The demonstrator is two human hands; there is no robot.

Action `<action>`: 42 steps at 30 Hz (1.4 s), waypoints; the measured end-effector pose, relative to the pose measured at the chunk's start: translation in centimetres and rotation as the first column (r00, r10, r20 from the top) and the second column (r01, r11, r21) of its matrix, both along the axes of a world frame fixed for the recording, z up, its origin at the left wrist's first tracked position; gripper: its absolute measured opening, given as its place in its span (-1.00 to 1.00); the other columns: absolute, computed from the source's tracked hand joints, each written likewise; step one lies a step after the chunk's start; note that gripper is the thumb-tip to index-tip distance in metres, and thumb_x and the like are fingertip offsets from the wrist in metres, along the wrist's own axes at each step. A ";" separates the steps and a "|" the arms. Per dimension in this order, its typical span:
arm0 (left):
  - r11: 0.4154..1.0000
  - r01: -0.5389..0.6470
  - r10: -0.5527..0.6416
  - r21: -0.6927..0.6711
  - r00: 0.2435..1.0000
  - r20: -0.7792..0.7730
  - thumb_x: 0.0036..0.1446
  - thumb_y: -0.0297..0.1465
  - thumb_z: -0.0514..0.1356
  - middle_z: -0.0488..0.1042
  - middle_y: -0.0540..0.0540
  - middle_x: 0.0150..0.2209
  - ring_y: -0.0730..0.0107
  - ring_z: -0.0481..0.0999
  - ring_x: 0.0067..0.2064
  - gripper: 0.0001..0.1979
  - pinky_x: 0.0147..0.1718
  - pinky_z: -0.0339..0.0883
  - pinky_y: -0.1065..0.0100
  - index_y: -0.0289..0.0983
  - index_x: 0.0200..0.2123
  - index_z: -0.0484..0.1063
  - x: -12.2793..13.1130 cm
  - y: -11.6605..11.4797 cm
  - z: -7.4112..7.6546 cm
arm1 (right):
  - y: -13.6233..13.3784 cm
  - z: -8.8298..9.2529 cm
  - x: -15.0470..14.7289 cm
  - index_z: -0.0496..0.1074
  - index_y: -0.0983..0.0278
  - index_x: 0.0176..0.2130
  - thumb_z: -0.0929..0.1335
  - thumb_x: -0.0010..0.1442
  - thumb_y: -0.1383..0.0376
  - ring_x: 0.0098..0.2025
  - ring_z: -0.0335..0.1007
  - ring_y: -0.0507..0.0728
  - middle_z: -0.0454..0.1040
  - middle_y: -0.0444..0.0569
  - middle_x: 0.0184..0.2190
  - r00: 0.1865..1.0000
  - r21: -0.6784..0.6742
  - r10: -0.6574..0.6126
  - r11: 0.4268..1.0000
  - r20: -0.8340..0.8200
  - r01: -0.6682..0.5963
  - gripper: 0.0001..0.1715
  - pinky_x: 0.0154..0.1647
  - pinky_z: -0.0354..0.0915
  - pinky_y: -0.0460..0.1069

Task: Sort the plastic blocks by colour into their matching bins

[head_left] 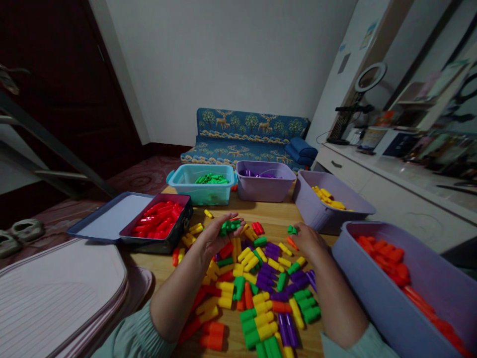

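Observation:
My left hand (216, 237) is turned palm up over the pile, cupped around several green plastic building blocks (230, 227). To its right, my right hand (310, 239) pinches a small green block (292, 229) between its fingertips, just above the table. An orange block (292, 243) lies right below those fingers. Between and in front of both arms spreads a loose pile of bullet-shaped blocks in yellow, green, purple, red and orange, among them a joined green and yellow group (259, 323).
Around the wooden table (276, 211) stand a teal bin (201, 195) of green blocks, a lilac bin (265, 191) of purple ones, another lilac bin (316, 209) of yellow ones, a long bin (387, 298) of orange-red ones, and an open-lidded case (156, 244) of red ones.

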State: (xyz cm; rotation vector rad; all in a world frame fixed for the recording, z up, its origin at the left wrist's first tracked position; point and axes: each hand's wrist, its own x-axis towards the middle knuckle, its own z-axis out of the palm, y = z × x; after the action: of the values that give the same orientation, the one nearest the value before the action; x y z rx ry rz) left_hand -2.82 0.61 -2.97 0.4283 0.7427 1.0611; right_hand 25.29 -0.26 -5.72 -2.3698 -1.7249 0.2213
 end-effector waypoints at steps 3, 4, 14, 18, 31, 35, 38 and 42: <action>0.995 0.098 -0.098 0.007 0.989 0.111 0.20 -0.32 0.11 0.51 -0.36 -0.14 0.14 0.54 -0.07 -0.70 -0.19 0.49 0.25 -0.42 -0.10 0.36 -0.3 -0.3 0.4 | 0.1 -0.3 -0.1 0.47 0.22 -0.18 0.32 0.10 0.13 -0.20 0.48 0.18 0.55 0.08 -0.26 1.000 0.052 0.013 0.999 0.005 -0.014 -0.68 -0.34 0.21 -0.04; 0.992 0.124 -0.125 0.012 0.983 0.133 0.20 -0.27 0.10 0.49 -0.37 -0.10 0.11 0.52 -0.03 -0.66 -0.15 0.47 0.21 -0.41 -0.07 0.35 -0.4 -0.3 0.4 | 0.2 -0.4 -0.2 0.47 0.23 -0.19 0.32 0.09 0.10 -0.21 0.48 0.18 0.54 0.09 -0.26 1.000 0.070 0.012 0.997 0.013 -0.013 -0.66 -0.34 0.21 -0.04; 0.978 0.199 -0.208 0.064 0.963 0.171 0.20 -0.19 0.06 0.43 -0.39 0.01 0.08 0.49 0.01 -0.55 -0.18 0.44 0.23 -0.39 0.04 0.30 -0.7 -0.2 0.1 | 0.2 -0.6 -2.3 0.46 0.22 -0.23 0.33 0.07 0.31 -0.18 0.44 0.13 0.51 0.04 -0.22 0.997 0.166 0.071 0.983 0.012 -0.072 -0.80 -0.25 0.20 -0.05; 0.979 0.193 -0.199 0.072 0.975 0.095 0.16 -0.27 0.13 0.44 -0.36 0.01 0.09 0.52 -0.03 -0.56 -0.22 0.45 0.24 -0.37 0.06 0.32 -0.3 -0.5 0.2 | -0.1 -0.2 -3.2 0.44 0.23 -0.20 0.33 0.01 0.43 -0.16 0.43 0.12 0.51 0.03 -0.20 0.993 0.182 0.119 0.976 0.001 -0.117 -0.69 -0.24 0.19 -0.07; 0.965 0.178 -0.188 0.194 0.981 0.036 -0.03 -0.72 0.13 0.48 -0.27 -0.02 0.20 0.53 -0.03 -0.40 -0.02 0.39 0.22 -0.36 0.13 0.22 0.3 -0.8 -0.6 | -1.1 3.1 -7.8 0.47 0.33 -0.20 0.39 -0.05 0.22 -0.55 0.29 0.03 0.47 -0.11 -0.52 0.675 0.433 0.412 0.889 -0.612 -0.150 -0.63 -0.52 0.19 -0.09; 0.959 0.172 -0.183 0.224 0.983 0.030 -0.03 -0.70 0.18 0.53 -0.19 -0.09 0.27 0.55 -0.09 -0.42 -0.03 0.40 0.26 -0.32 0.11 0.27 0.3 -0.7 -0.8 | -2.1 4.1 -10.3 0.44 0.35 -0.14 0.38 -0.02 0.21 -0.52 0.31 0.00 0.49 -0.06 -0.42 0.522 0.498 0.508 0.850 -0.685 -0.174 -0.58 -0.48 0.24 -0.09; 0.963 0.164 -0.170 0.216 0.985 0.010 -0.05 -0.69 0.21 0.54 -0.17 -0.12 0.32 0.57 -0.14 -0.45 -0.07 0.43 0.30 -0.32 0.06 0.33 0.4 -0.7 -1.1 | -2.5 4.1 -11.3 0.44 0.34 -0.11 0.37 0.00 0.25 -0.53 0.29 -0.02 0.49 -0.05 -0.36 0.555 0.505 0.511 0.844 -0.657 -0.180 -0.58 -0.47 0.25 -0.09; 0.967 0.162 -0.160 0.197 0.987 -0.024 -0.09 -0.67 0.28 0.55 -0.18 -0.18 0.28 0.58 -0.18 -0.51 -0.12 0.45 0.30 -0.35 -0.03 0.40 0.6 -0.5 -1.6 | -2.8 4.1 -11.4 0.47 0.27 -0.05 0.38 0.02 0.30 -0.35 0.36 0.06 0.48 -0.03 -0.30 0.683 0.497 0.527 0.825 -0.506 -0.269 -0.57 -0.32 0.29 -0.05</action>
State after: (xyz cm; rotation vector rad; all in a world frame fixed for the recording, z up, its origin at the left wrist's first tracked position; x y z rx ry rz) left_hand -2.24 0.07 -4.56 0.6539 0.6001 0.9838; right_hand 13.85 -3.03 -1.62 -1.3638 -1.7080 0.6023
